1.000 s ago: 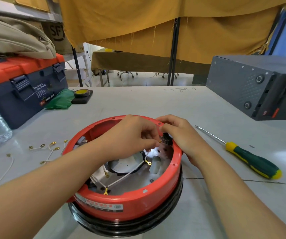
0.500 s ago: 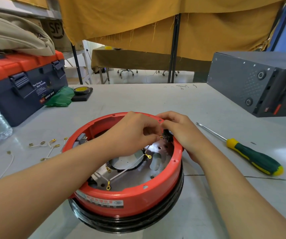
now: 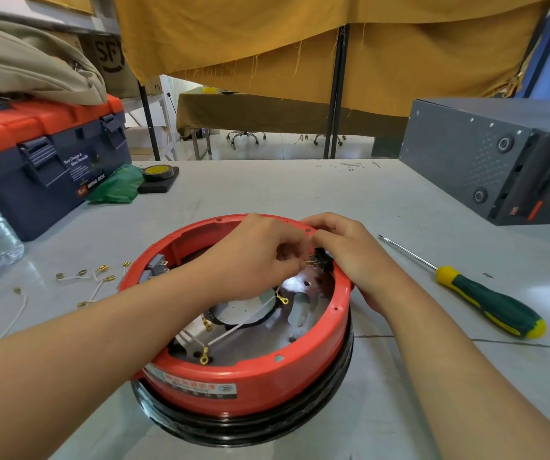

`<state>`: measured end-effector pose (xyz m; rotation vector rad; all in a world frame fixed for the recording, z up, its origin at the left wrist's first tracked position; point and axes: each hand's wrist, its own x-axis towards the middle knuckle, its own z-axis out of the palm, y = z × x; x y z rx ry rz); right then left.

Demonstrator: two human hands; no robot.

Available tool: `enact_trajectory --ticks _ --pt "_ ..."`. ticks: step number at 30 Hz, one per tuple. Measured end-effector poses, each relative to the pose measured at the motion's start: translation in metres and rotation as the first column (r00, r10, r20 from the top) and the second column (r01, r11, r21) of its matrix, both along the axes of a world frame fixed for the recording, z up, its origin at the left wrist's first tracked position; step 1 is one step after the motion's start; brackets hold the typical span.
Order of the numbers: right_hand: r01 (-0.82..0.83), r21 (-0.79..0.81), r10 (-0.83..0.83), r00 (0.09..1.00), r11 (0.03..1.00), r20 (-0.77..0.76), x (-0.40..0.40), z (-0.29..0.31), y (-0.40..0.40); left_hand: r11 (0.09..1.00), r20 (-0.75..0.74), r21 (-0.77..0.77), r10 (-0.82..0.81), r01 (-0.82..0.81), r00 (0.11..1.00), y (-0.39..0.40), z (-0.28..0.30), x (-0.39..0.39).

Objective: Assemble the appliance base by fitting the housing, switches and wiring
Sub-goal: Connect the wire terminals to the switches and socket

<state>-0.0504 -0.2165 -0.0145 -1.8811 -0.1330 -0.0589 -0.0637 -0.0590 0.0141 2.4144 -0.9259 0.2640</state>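
Pinching a wire tip: left hand (image 3: pixel 253 257), over the red housing (image 3: pixel 267 383) | right hand (image 3: pixel 350 257) curls on the black switch (image 3: pixel 320 260) at the far right rim | tip touches switch pins | housing sits on table (image 3: pixel 267 194) | screwdriver (image 3: pixel 486 300) lies to the right

A single wide-angle head camera looks forward and down over the counter (image 3: pixel 267 194) from the person's own standpoint. It sits close above the red housing (image 3: pixel 250 383), with both forearms entering from the bottom edge and yellow curtains (image 3: pixel 300 34) beyond.
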Motion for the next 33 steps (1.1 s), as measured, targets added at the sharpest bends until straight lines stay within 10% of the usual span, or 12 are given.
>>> enact_trajectory --ticks 33 --pt "0.010 -0.001 -0.010 1.000 1.000 0.008 0.0005 0.0007 0.0019 0.998 -0.039 -0.026 0.048 -0.049 0.998 -0.0041 0.0007 -0.0020"
